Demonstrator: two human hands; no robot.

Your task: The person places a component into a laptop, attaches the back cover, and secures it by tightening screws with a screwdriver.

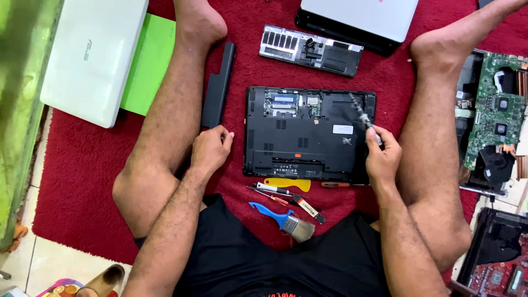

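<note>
On the far left I see a closed white laptop (93, 58) lying on a green sheet (147, 63), both on the red rug (77, 170). My left forearm comes up from the near edge beside the bent left knee, and the left hand (210, 149) rests knuckles-up on the rug, fingers curled loosely inward, holding nothing I can make out. Its fingertips sit just beside the near end of a long black battery bar (218, 85). Right of it, between my legs, lies the black laptop base (308, 135), underside up, its memory bay uncovered. Near of the base lie a yellow pry tool (287, 184), small screwdrivers (272, 190) and a blue-handled brush (283, 219). Far of it sits the removed cover panel (311, 50). My right forearm rises along the right thigh; the right hand (380, 154) is closed around a screwdriver (363, 118), tilted, its tip over the base's far right corner. At the far right edge lies a green circuit board (498, 110).
</note>
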